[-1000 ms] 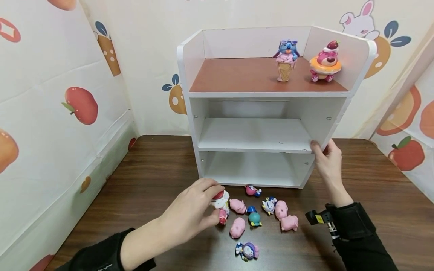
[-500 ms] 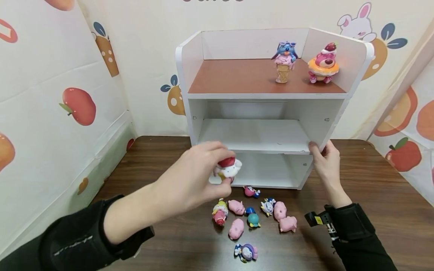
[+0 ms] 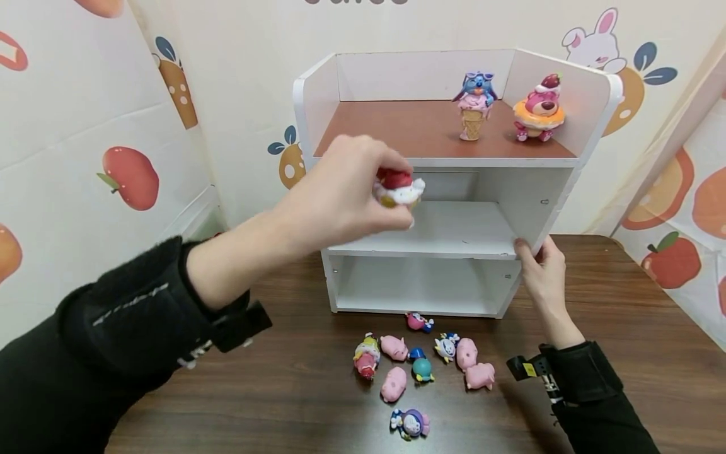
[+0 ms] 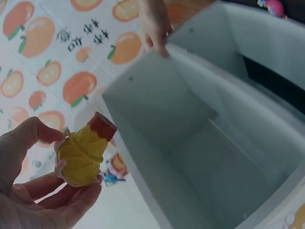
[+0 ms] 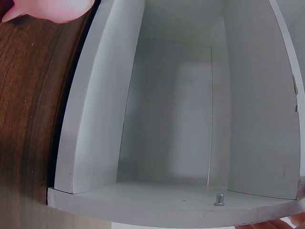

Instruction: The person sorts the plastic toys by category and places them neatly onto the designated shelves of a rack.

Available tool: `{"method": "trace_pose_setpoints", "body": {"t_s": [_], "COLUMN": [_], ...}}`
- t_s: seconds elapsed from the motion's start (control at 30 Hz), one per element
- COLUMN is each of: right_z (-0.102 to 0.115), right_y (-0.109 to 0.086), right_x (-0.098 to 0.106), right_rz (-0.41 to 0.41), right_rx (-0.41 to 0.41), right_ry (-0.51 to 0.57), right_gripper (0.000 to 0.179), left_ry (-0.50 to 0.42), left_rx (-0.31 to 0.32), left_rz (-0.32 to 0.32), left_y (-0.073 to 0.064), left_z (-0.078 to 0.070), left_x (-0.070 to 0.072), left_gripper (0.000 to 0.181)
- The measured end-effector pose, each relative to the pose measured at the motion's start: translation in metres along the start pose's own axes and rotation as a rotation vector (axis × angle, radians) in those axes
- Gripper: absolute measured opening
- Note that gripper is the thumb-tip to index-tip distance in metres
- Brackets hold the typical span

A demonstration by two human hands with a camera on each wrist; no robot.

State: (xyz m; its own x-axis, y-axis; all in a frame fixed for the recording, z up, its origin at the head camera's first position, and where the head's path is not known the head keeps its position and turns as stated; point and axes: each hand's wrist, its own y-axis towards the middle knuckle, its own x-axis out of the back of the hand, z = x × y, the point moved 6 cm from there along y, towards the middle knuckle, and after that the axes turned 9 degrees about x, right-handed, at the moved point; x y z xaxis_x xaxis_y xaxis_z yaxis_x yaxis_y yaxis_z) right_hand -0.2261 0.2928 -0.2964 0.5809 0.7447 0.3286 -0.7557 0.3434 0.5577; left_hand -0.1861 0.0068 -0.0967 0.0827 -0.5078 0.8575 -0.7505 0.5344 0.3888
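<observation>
My left hand (image 3: 348,189) pinches an ice-cream-cone figurine (image 3: 399,191) between thumb and fingers, lifted in front of the white shelf unit (image 3: 454,221), near its top deck's front edge. In the left wrist view the figurine's yellow waffle cone (image 4: 85,155) and red base show, the base tipped up and to the right. My right hand (image 3: 546,277) grips the right side panel, thumb at the middle board's front edge and the other fingers partly hidden behind the panel. On the brown top deck stand a blue figurine on an ice-cream cone (image 3: 473,106) and a pink bear in an orange ring (image 3: 539,108).
Several small figurines lie on the dark wood table (image 3: 295,391) before the unit: pink pigs (image 3: 394,384), a yellow-and-red figurine (image 3: 367,357), a teal one (image 3: 422,369) and a purple one (image 3: 411,424). A patterned wall covering (image 3: 244,94) stands behind and left.
My left hand has picked up the ice-cream-cone figurine from the group on the table and raised it toward the top deck. My right hand has kept its grip on the unit.
</observation>
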Motion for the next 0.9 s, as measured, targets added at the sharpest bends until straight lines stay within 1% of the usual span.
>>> {"method": "trace_pose_setpoints", "body": {"t_s": [0.1,0.23,0.37,0.43,0.67,0.77,0.83,0.9], "right_z": [-0.001,-0.001,0.0,-0.001,-0.003,-0.004,-0.003,-0.002], "right_y": [0.0,0.0,-0.001,-0.001,0.0,0.001,0.001,0.001], "right_x": [0.001,0.001,0.0,0.0,-0.001,0.0,0.0,0.0], "right_rz": [-0.009,-0.023,-0.027,-0.023,-0.03,-0.034,-0.036,-0.039], "right_rx": [0.0,-0.003,0.001,0.001,0.01,0.012,0.013,0.018], "right_ry": [0.006,0.008,-0.006,-0.007,-0.011,-0.017,-0.02,-0.022], "right_gripper": [0.032,0.031,0.031,0.031,0.03,0.03,0.029,0.029], "left_ry": [0.01,0.025,0.033,0.034,0.029,0.034,0.032,0.035], "left_rx": [0.019,0.045,0.068,0.081,0.161,0.203,0.231,0.245], "left_rz": [-0.005,-0.001,0.001,-0.002,-0.02,-0.029,-0.035,-0.045], "left_y": [0.015,0.035,0.05,0.057,0.073,0.08,0.085,0.09], "left_z": [-0.001,0.002,0.006,0.008,0.015,0.018,0.02,0.022], "left_x": [0.008,0.012,0.014,0.016,0.021,0.019,0.017,0.015], "left_gripper": [0.014,0.004,0.005,0.007,0.009,0.009,0.013,0.017]}}
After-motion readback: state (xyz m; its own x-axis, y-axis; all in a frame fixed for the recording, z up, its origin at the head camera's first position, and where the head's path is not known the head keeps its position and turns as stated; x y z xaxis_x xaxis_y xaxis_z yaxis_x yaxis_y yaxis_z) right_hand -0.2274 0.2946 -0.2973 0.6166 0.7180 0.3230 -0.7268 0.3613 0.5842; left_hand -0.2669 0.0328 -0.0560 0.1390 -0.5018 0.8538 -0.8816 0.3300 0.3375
